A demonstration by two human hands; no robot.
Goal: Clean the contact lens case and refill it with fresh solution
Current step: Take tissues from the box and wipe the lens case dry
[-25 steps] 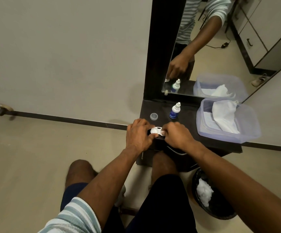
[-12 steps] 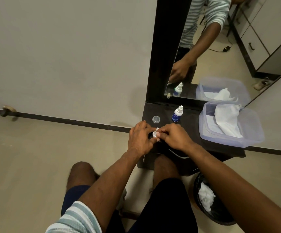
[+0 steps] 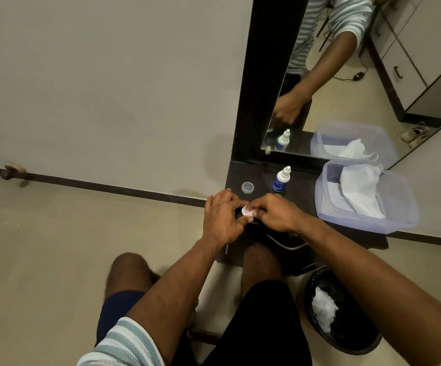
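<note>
A small white contact lens case (image 3: 247, 211) shows between my two hands, just above the front of the dark dresser top (image 3: 301, 191). My left hand (image 3: 220, 216) grips it from the left with curled fingers. My right hand (image 3: 276, 213) pinches it from the right; most of the case is hidden by the fingers. A clear round cap (image 3: 247, 187) lies on the top behind my left hand. The solution bottle (image 3: 282, 179), white with a blue label, stands upright behind my right hand.
A clear plastic box (image 3: 404, 204) holding white tissues sits on the right of the dresser. A mirror (image 3: 346, 75) rises behind. A black bin (image 3: 346, 336) with crumpled tissue stands on the floor at the lower right. My knees are below the dresser.
The case has turned between my fingers and now shows less of its white face. Both hands have closed in tighter around it. The view has shifted slightly.
</note>
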